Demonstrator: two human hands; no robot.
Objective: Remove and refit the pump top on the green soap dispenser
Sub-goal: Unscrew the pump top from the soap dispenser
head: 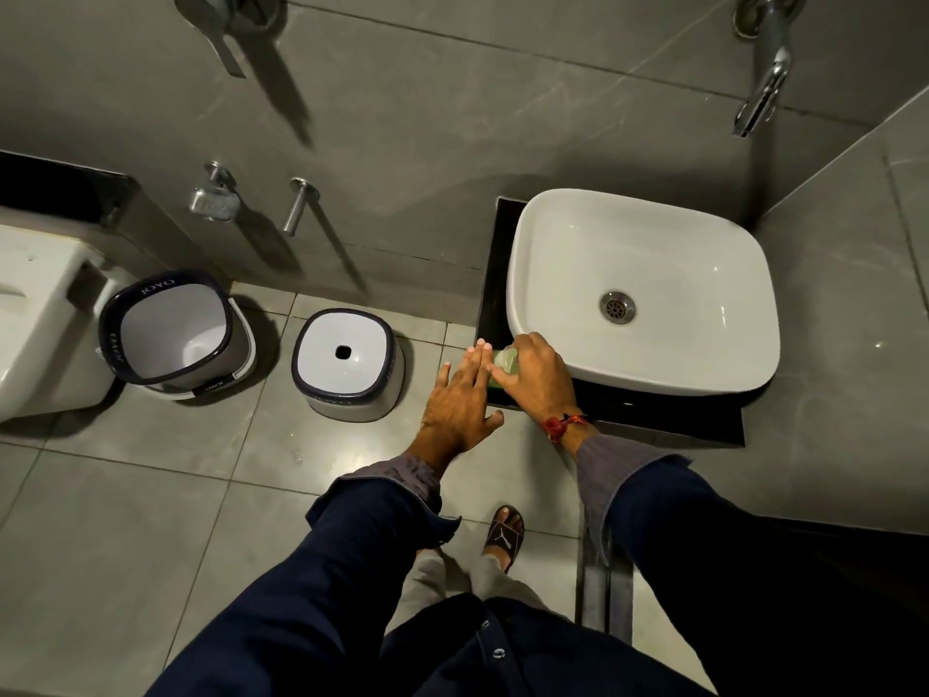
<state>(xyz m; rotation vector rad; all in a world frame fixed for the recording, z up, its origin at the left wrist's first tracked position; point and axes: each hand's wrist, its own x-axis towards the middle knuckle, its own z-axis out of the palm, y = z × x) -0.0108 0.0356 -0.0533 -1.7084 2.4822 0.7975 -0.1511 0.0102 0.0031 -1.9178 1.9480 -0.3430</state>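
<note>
Seen from above, a bathroom with grey stone-look wall tiles and a pale tiled floor (151,495). A glossy white rounded-rectangle basin (553,294) with a metal drain sits on a shiny black worktop (653,420); its bowl looks dry and bare. On the floor to the left stand a white bucket (176,334) with a dark rim, nothing visible inside, and a matching stool (347,364) with a hole in its seat. Both arms, in dark blue sleeves, reach forward. The left hand (460,399) lies flat, fingers straight and together, against the side of the green soap dispenser (495,379) at the worktop's front-left corner. The right hand (535,377), red thread at the wrist, curls its grip over the pump top (506,358), fingers closed around it.
</note>
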